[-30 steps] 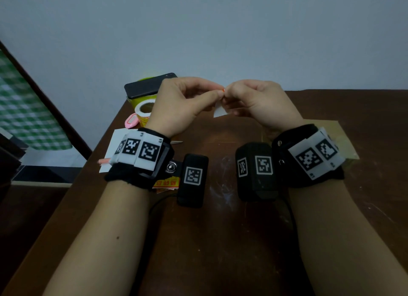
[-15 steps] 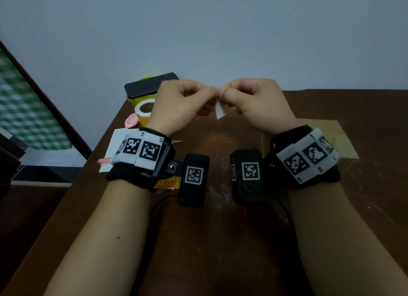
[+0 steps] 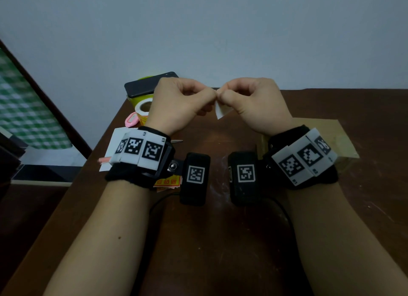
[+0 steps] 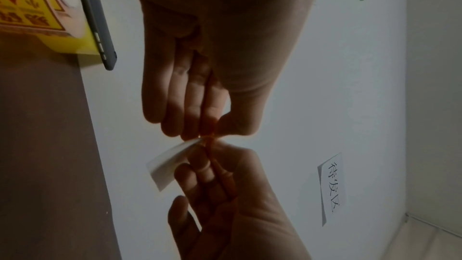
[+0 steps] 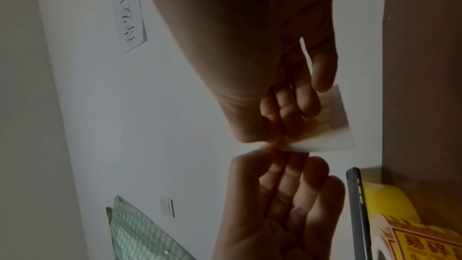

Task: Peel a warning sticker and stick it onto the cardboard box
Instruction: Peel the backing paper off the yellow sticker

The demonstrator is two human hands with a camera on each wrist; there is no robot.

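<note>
Where the wall (image 3: pixel 220 31) rises, a brown table (image 3: pixel 220 240) ends.

Packing/dispatch corner: brown desk (image 3: pixel 220 240), sticker roll (image 3: pixel 143 107), paper wall label (image 4: pixel 333 187), light switch (image 5: pixel 167 206).

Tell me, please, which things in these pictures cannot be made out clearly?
- Sticker: head view, printed face hidden; only the white back shows.
- Whether it has peeled: all views, the fingers cover the pinch.
- Cardboard box: head view, right hand and wristband cover much of it.
</note>
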